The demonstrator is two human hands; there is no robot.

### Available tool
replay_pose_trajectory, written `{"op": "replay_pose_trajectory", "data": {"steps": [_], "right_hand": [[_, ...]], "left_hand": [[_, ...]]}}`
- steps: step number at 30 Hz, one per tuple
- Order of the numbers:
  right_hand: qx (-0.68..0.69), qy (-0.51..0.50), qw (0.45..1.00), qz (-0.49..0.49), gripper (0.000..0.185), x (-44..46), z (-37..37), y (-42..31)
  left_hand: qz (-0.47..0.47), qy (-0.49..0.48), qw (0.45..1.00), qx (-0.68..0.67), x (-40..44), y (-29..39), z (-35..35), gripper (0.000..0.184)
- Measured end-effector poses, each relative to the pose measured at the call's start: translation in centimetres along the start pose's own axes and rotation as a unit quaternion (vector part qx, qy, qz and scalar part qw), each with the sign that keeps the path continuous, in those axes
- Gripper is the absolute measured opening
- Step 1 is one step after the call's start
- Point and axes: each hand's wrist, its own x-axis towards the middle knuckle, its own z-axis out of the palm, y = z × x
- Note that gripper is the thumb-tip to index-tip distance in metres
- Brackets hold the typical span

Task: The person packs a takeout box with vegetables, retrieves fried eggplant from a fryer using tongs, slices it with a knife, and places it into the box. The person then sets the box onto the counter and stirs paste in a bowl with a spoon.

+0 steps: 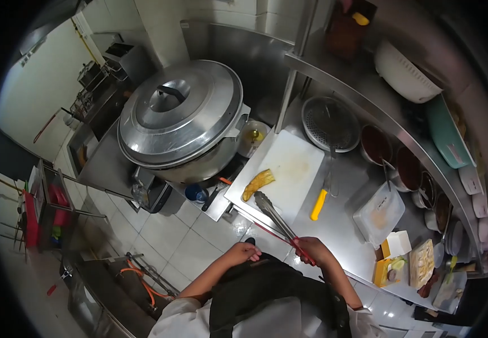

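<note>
My right hand is closed around the red handles of metal tongs. Their tips rest by a browned, yellowish piece of food, whose exact kind I cannot make out. It lies at the left part of a white cutting board. My left hand is in front of the dark apron, fingers curled in, with nothing visible in it. A yellow-handled knife lies on the steel counter just right of the board.
A large lidded pot stands left of the board, with a small container of yellowish liquid between. Rightward are a perforated strainer, sauce pots, a clear plastic container and a yellow takeaway box. A steel shelf overhangs the counter.
</note>
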Motion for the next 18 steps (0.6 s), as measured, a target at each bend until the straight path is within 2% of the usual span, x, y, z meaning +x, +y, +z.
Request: {"op": "replay_pose_trajectory", "data": {"steps": [1,5,8,12,18], "right_hand": [[0.011,-0.017,1.0,0.013,0.027,-0.5,0.4,-0.3],[0.05,-0.035,0.998,0.028,0.026,0.1,3.3,0.2],[0.108,-0.01,0.994,0.006,0.026,1.8,6.0,0.6],[0.091,0.023,0.995,-0.027,0.025,1.6,7.2,1.1],[0.065,0.086,0.993,-0.041,0.021,-8.2,3.1,-0.8]], "left_hand": [[0.002,-0.002,1.0,-0.029,-0.2,-0.6,-1.1,0.02],[-0.018,-0.01,1.0,-0.005,-0.8,-0.6,-4.4,0.025],[-0.021,0.004,0.999,0.025,-0.6,-0.2,-5.1,0.025],[0.004,-0.007,1.0,0.028,-0.5,0.6,-4.4,0.025],[-0.008,-0.088,0.992,0.086,0.6,2.0,-2.2,0.02]]}}
